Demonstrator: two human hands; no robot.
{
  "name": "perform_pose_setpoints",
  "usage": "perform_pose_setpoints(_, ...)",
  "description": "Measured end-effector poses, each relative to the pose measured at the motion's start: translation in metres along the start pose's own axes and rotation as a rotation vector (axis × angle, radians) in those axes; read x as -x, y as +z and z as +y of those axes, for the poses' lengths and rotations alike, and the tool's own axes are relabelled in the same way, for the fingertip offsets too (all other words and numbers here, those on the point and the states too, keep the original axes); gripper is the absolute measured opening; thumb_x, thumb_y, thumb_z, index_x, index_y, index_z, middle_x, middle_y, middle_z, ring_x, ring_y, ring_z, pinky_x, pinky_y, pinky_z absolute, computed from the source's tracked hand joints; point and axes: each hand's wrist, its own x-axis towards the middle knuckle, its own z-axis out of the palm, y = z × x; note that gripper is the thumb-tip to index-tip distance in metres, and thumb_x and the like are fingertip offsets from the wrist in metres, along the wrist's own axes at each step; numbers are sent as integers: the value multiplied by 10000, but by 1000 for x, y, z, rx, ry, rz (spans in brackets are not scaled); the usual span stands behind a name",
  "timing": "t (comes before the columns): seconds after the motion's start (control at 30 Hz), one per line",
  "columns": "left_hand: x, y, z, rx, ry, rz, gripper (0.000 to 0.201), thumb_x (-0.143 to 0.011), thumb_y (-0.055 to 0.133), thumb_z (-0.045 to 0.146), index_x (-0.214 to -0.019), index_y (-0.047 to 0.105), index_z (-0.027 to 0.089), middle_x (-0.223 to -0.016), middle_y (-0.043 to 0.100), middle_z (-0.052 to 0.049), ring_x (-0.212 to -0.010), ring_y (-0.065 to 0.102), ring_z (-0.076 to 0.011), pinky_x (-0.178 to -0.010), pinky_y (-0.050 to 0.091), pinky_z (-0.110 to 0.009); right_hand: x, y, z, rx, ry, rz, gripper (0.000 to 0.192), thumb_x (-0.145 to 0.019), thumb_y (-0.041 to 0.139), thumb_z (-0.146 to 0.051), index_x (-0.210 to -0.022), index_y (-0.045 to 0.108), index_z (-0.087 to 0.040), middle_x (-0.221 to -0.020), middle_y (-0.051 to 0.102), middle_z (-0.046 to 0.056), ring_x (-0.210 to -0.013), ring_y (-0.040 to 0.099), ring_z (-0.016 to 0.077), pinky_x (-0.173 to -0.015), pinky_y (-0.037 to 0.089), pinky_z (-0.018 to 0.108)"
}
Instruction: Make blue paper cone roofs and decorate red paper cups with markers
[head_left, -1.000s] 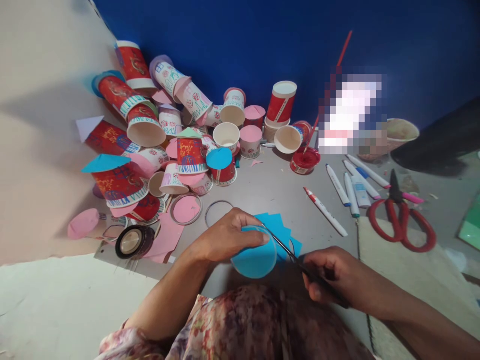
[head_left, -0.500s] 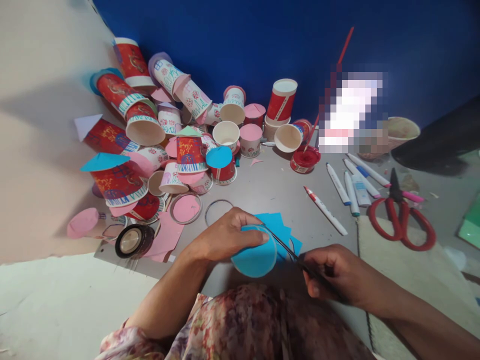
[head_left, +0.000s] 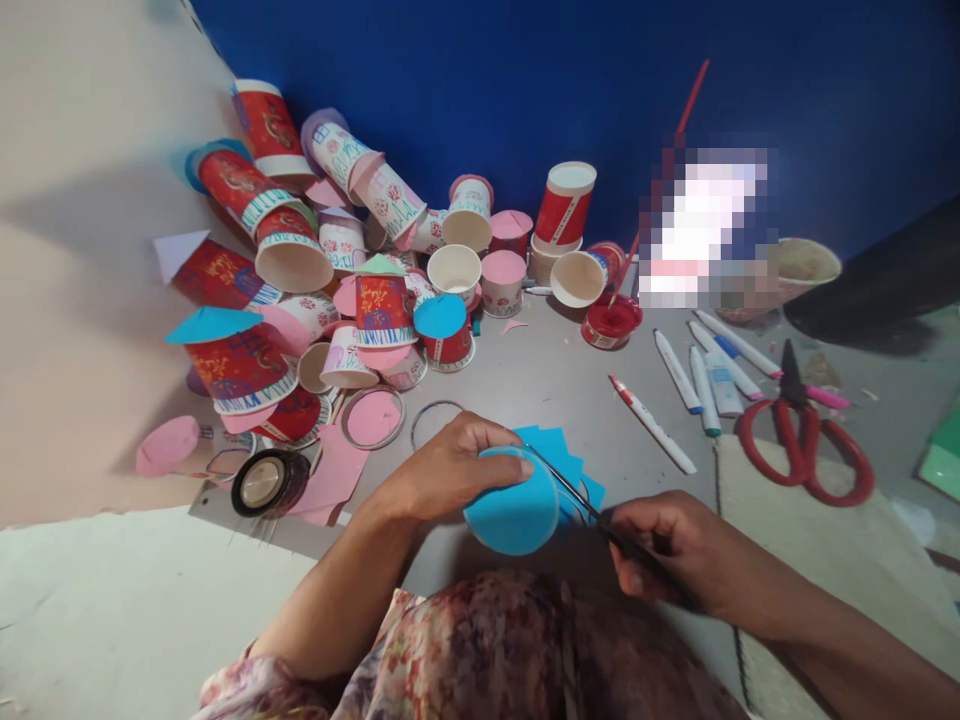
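Observation:
My left hand [head_left: 450, 470] pinches a round blue paper disc [head_left: 514, 515] low in the middle of the view, thumb on its upper edge. My right hand [head_left: 667, 550] grips a pair of dark thin scissors [head_left: 577, 495] whose blades lie along the disc's right edge. Blue paper offcuts [head_left: 559, 450] lie on the grey floor just behind the disc.
A heap of decorated paper cups [head_left: 352, 270] fills the back left against the blue wall. Red-handled scissors [head_left: 806, 440], several markers [head_left: 697, 375], a red paint lid with brush [head_left: 611, 320], a tape roll [head_left: 262, 482] and pink paper [head_left: 334, 475] lie around.
The scissor blades have crept slightly along the disc's right edge; both hands stay almost in place.

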Motion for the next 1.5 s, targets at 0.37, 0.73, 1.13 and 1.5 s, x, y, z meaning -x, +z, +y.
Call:
perform_pose_setpoints(0.37, -2, 0, 1, 0, 52, 98, 328, -789, 742, 403, -650, 649, 120, -596, 555, 21, -555, 459, -81, -525, 390, -192, -1, 0, 1, -20, 5, 48, 377, -751, 769, -442, -598, 536, -188, -570, 532, -31, -557, 399, 102, -545, 316, 242)
perform_pose_setpoints(0.73, -2, 2, 1, -44, -8, 78, 280, -748, 738, 375, -655, 670, 120, -583, 570, 13, -539, 478, -90, -519, 412, -208, 0, 1, -5, 11, 17, 11, 390, -744, 766, -510, -648, 590, -175, -588, 527, -31, -551, 382, 100, -524, 293, 236)
perform_pose_setpoints(1.13, -1, 2, 3, -96, 4, 40, 234, -764, 714, 335, -648, 659, 140, -589, 556, 30, -548, 473, -87, -519, 402, -199, 0, 1, -4, 63, 8, 14, 282, -731, 738, -385, -628, 577, -177, -597, 572, -17, -564, 409, 107, -522, 296, 232)
perform_pose_setpoints(1.5, 1, -1, 3, -185, 14, 23, 271, -802, 689, 325, -622, 616, 135, -573, 508, 36, -549, 434, -78, -501, 372, -186, 0, 1, -3, 70, 1, 12, 289, -759, 708, -345, -588, 534, -191, -597, 598, -8, -581, 509, 127, -545, 333, 243)
